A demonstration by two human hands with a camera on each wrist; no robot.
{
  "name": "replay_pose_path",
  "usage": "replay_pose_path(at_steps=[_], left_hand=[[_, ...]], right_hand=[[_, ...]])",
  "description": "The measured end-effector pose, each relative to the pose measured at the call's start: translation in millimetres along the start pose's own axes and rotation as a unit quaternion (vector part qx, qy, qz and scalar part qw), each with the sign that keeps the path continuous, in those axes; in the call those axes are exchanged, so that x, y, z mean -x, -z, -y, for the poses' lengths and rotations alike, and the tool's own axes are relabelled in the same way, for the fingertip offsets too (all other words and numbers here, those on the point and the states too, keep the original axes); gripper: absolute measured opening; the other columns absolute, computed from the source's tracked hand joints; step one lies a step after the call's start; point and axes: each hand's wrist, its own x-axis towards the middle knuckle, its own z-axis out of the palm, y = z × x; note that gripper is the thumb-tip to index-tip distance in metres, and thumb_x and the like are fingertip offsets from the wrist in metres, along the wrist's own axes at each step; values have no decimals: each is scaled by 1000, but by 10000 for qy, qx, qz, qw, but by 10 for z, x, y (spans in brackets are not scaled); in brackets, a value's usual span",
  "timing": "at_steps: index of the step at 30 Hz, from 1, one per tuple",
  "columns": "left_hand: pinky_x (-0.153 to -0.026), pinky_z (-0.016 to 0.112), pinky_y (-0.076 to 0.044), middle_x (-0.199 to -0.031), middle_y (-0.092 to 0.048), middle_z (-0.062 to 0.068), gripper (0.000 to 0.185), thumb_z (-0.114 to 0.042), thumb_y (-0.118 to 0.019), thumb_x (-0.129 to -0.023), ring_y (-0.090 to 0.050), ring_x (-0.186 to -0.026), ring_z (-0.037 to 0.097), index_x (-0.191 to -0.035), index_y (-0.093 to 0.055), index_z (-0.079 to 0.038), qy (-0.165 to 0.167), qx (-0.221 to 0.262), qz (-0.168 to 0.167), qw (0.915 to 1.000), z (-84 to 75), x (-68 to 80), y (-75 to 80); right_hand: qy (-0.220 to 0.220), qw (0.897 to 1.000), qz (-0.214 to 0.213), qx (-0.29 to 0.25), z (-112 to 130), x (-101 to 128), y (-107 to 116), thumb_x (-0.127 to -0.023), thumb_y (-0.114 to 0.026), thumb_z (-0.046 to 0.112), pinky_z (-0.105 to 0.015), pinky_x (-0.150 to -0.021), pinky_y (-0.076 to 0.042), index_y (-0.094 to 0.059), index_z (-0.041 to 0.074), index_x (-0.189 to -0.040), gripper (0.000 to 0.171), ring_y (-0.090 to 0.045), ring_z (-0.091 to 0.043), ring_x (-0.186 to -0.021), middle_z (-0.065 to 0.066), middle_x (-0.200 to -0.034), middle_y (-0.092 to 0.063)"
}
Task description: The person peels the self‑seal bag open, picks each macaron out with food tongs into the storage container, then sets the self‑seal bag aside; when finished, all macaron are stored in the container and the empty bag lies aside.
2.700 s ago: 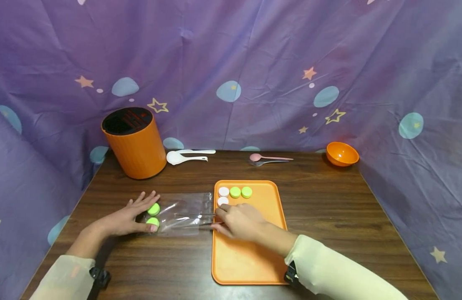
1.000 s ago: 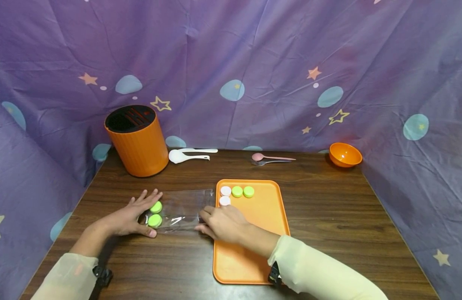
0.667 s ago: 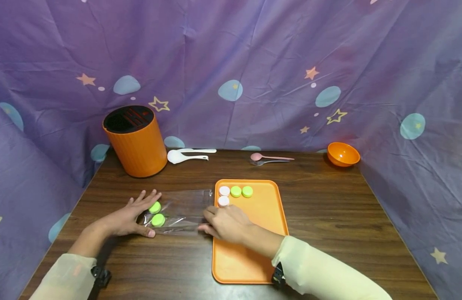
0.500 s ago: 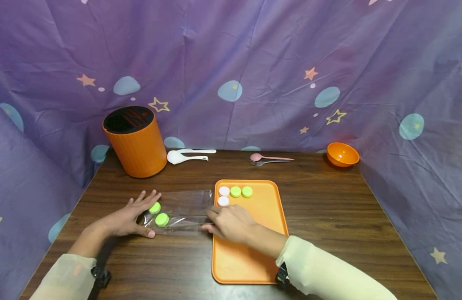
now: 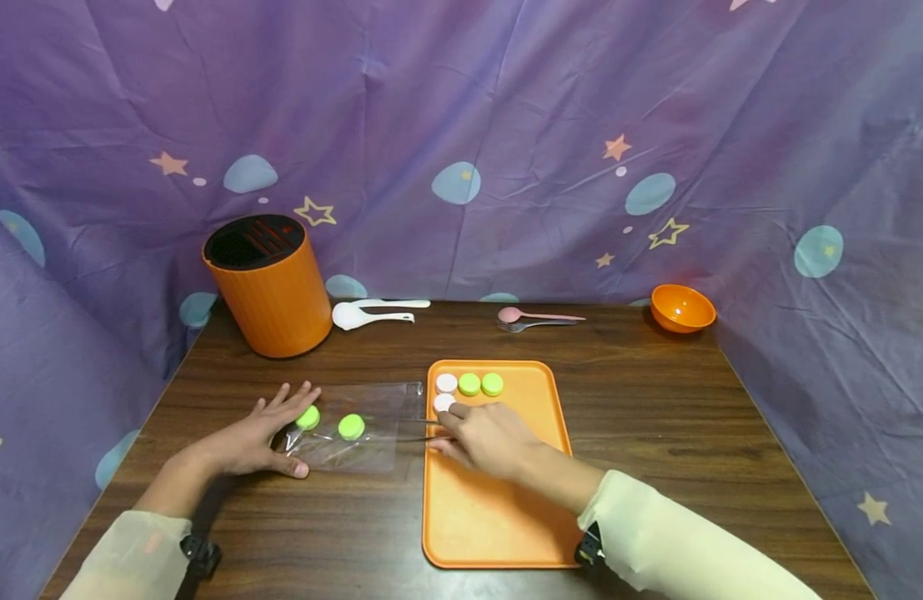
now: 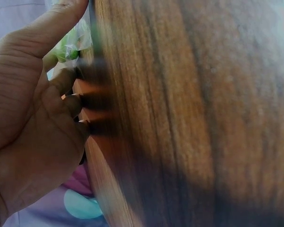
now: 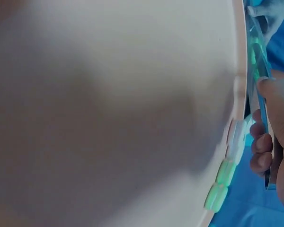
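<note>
Clear bag (image 5: 356,427) flat on the bench (image 5: 656,417), just left of the orange tray (image 5: 506,517).
My left hand (image 5: 254,437) presses it, fingers spread; my right hand (image 5: 487,437) pinches tongs (image 5: 416,439) gripping a green cap (image 5: 351,427).

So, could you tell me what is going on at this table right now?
A person is working at a clear plastic bag lying on the wooden table. The left hand rests flat on the bag's closed end, pinning it down. The right hand holds thin tongs that reach into the bag's mouth towards a green cap; a second green cap lies by the left fingers. Beside the bag, an orange tray holds two white and two green caps along its far edge.
</note>
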Motion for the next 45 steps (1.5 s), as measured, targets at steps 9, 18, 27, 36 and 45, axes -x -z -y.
replay_pose_path(at_steps=[9,18,27,36,45], left_hand=[[-126,86,11,-182,-1,33,122,-39,-94,-86,13,-165,64,-176,-20,-4,251,12,91,9996,-33,-12,2],[-125,87,10,-181,-2,34,121,-36,-94,-85,12,-164,66,-175,-21,-2,204,-40,6,9998,-31,-14,-12],[-123,89,9,-181,-5,34,122,-41,-95,-83,9,-163,68,-178,-23,-14,-31,-40,-141,9999,132,-33,-69],[-121,89,13,-181,-4,35,122,-47,-92,-84,11,-161,69,-178,-21,-18,-282,65,-185,9994,161,-19,-82],[-120,90,12,-180,-5,35,121,-46,-92,-84,11,-161,70,-178,-22,-16,-295,92,-176,9994,136,-20,-80]], right_hand=[[-64,9999,42,-114,-144,159,84,-104,-76,46,-32,-47,-53,-74,18,-100,29,-58,-10,-54,7,-81,-62],[-218,9997,-107,-65,-293,334,136,-103,-78,47,-31,-48,-51,-72,20,-97,28,-56,-7,-55,9,-79,-60],[-444,9988,-153,-107,-448,500,201,-103,-79,46,-25,-45,-45,-75,19,-101,27,-55,-5,-56,8,-80,-64],[-697,9969,-353,17,-588,693,270,-99,-83,46,-36,-49,-56,-79,17,-108,31,-69,-15,-60,4,-85,-73],[-822,9957,-415,119,-708,917,298,-95,-87,43,-38,-53,-60,-79,16,-108,31,-75,-19,-67,1,-90,-79]])
